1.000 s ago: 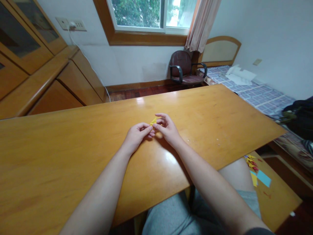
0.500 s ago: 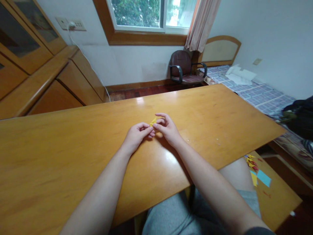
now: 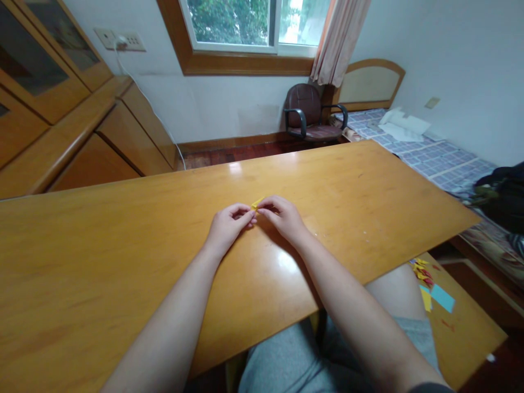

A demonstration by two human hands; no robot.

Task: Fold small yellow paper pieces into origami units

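A small piece of folded yellow paper (image 3: pixel 257 203) is held just above the wooden table (image 3: pixel 135 245), between my two hands. My left hand (image 3: pixel 232 225) pinches its lower left part between thumb and fingers. From the other side, my right hand (image 3: pixel 282 215) grips it with thumb and fingertips pressed together. The fingers of both hands cover much of the paper, so its exact folded shape is hidden.
On a lower wooden surface at the right lie several folded yellow and red paper pieces (image 3: pixel 421 272), a blue paper sheet (image 3: pixel 442 298) and a yellow sheet (image 3: pixel 426 299). A brown armchair (image 3: pixel 305 112) and a bed (image 3: pixel 434 158) stand beyond the table.
My right hand's fingers have come down and closed in on the yellow paper; its raised index finger is now bent to the thumb. My left hand stays nearly in place.
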